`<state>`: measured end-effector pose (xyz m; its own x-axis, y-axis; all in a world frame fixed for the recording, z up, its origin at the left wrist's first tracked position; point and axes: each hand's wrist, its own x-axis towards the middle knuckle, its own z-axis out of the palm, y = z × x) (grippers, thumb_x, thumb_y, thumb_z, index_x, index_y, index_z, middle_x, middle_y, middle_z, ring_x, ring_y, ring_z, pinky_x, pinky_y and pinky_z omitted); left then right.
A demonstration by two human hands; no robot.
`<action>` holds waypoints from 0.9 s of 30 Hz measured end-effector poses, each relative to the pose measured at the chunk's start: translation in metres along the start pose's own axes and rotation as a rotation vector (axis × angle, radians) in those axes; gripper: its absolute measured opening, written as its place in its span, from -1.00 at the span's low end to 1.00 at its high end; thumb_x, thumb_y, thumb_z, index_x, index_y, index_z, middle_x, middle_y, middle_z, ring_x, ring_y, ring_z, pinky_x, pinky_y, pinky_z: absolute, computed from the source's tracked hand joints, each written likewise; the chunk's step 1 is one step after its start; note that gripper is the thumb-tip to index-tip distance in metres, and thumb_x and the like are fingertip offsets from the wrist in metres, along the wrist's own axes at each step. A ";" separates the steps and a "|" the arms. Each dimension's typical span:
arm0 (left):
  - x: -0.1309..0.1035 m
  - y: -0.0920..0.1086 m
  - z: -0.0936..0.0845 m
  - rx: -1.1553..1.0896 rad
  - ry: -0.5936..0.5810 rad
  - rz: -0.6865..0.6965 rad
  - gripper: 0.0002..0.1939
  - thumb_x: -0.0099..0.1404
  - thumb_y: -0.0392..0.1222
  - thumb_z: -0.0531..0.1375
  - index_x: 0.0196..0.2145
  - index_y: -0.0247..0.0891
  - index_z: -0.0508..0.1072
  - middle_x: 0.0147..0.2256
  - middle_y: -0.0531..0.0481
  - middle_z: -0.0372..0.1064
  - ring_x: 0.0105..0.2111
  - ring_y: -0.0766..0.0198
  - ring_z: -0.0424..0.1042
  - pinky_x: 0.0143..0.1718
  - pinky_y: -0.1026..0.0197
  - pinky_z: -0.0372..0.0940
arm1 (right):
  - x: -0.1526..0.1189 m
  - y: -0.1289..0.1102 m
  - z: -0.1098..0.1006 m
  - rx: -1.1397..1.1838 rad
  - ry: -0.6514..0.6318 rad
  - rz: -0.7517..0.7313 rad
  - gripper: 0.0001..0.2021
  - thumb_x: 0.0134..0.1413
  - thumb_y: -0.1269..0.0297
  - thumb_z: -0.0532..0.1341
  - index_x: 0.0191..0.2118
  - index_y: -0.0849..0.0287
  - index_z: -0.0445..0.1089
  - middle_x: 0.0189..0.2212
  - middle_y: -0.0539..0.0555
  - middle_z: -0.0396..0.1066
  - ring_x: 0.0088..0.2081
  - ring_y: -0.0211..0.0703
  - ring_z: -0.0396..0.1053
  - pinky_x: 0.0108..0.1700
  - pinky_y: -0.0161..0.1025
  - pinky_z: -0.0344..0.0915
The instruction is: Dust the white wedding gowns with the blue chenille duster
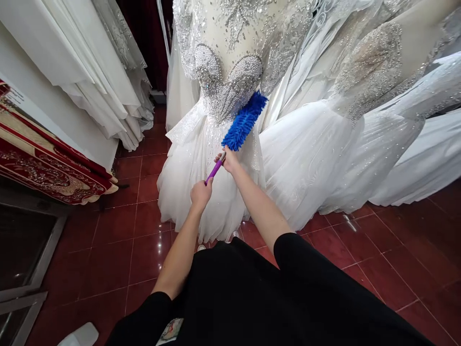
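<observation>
A duster (245, 121) with a fluffy blue head and a purple handle slants up and to the right across the middle of the view. My left hand (201, 193) is closed round the lower end of its handle. Higher up, just below the blue head, my right hand (229, 159) grips the metal neck. The blue head lies against or just in front of a white wedding dress (187, 180), at the right side of its beaded bodice; exact contact is hard to tell. Pearls and sparkling stones cover that bodice.
More white beaded gowns (309, 158) hang close together on the right. At the left hang plain white garments (86, 72) and a red, gold-trimmed embroidered garment (61, 168). Dark red tiles (111, 245) cover the floor. A white object (81, 335) lies at the bottom left.
</observation>
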<state>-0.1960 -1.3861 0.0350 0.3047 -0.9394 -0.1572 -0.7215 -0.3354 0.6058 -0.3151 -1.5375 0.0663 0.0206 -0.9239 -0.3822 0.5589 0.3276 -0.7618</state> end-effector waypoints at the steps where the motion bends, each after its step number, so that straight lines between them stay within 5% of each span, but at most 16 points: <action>1: -0.003 -0.002 0.008 -0.027 -0.045 -0.015 -0.37 0.52 0.30 -0.05 -0.30 -0.27 0.54 -0.25 -0.31 0.57 -0.26 -0.03 0.51 -0.30 0.15 0.14 | -0.007 0.010 -0.007 -0.001 0.012 0.025 -0.73 0.41 0.00 0.16 -0.15 0.08 0.20 -0.57 -0.08 0.32 -0.58 -0.21 0.35 -0.52 -0.29 0.40; 6: -0.017 -0.009 0.054 -0.149 -0.211 -0.001 -0.33 0.54 0.27 -0.11 -0.32 -0.28 0.55 -0.27 -0.35 0.58 -0.25 -0.06 0.55 -0.32 0.15 0.17 | -0.047 0.060 -0.043 0.102 0.026 0.023 -0.64 0.42 -0.11 0.08 -0.19 0.12 0.25 -0.58 -0.07 0.30 -0.62 -0.26 0.28 -0.58 -0.35 0.29; 11: -0.027 -0.011 0.086 -0.164 -0.268 0.000 -0.31 0.52 0.30 -0.11 -0.38 -0.27 0.53 -0.30 -0.35 0.57 -0.25 -0.10 0.55 -0.32 0.14 0.18 | -0.063 0.074 -0.071 0.122 0.078 0.044 -0.61 0.42 -0.09 0.06 -0.34 0.10 0.17 -0.64 -0.15 0.17 -0.70 -0.36 0.08 -0.65 -0.40 0.10; 16: -0.042 -0.002 0.116 -0.225 -0.273 -0.051 -0.34 0.51 0.31 -0.10 -0.42 -0.24 0.47 -0.35 -0.28 0.54 -0.35 0.00 0.50 -0.35 0.17 0.15 | -0.062 0.067 -0.102 0.105 0.108 0.083 -0.60 0.41 -0.07 0.05 -0.39 0.08 0.14 -0.66 -0.15 0.14 -0.71 -0.35 0.05 -0.66 -0.39 0.03; 21: -0.070 0.014 0.152 -0.335 -0.213 -0.077 -0.37 0.50 0.29 -0.09 -0.47 -0.20 0.41 -0.49 -0.11 0.43 -0.49 0.15 0.36 -0.40 0.20 0.09 | -0.063 0.051 -0.148 0.063 0.078 0.126 -0.74 0.40 0.05 0.11 -0.25 0.12 0.27 -0.58 -0.08 0.31 -0.61 -0.29 0.25 -0.54 -0.36 0.24; 27: -0.100 0.043 0.191 -0.351 -0.145 -0.065 -0.38 0.50 0.28 -0.07 -0.40 -0.23 0.49 -0.50 -0.08 0.41 -0.47 0.16 0.37 -0.41 0.22 0.10 | -0.045 -0.001 -0.194 0.118 0.031 -0.004 -0.75 0.42 0.01 0.12 -0.09 0.10 0.25 -0.39 -0.02 0.49 -0.48 -0.26 0.40 -0.34 -0.27 0.40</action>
<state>-0.3768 -1.3200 -0.0721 0.2340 -0.9255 -0.2977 -0.4391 -0.3738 0.8170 -0.4774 -1.4581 -0.0168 -0.0070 -0.9180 -0.3966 0.6526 0.2963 -0.6974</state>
